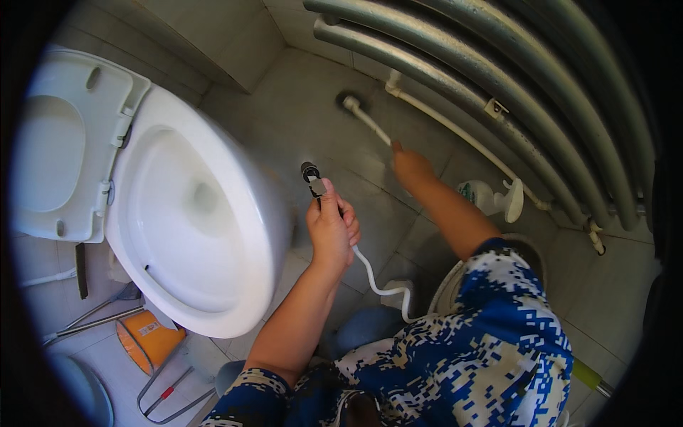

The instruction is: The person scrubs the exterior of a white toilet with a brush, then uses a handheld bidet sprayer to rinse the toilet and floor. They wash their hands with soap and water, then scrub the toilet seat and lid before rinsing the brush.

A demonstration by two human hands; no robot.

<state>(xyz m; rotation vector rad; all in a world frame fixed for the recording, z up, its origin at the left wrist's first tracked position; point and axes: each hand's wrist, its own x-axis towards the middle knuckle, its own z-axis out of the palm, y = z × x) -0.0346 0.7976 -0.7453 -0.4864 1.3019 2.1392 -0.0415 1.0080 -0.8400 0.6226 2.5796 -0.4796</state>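
Note:
My left hand [332, 227] is closed around the black handle of a handheld sprayer [310, 172], its nozzle end pointing away from me over the floor. From below that hand a white hose [372, 285] curves back towards my body. My right hand [413, 166] grips the white handle of a scrubbing brush [373, 127]. The brush's dark round head, partly covered by the handle's end, rests against the grey tiled floor [283, 101]. To the left of both hands stands a white toilet [267, 224] with its seat and lid [98, 160] raised.
A metal radiator [427, 53] and a white pipe [453, 123] run along the right wall. A spray bottle [483, 198] stands near my right forearm, by a round bucket-like container [525, 251]. At lower left are an orange dustpan [152, 339] and a bluish basin [82, 392].

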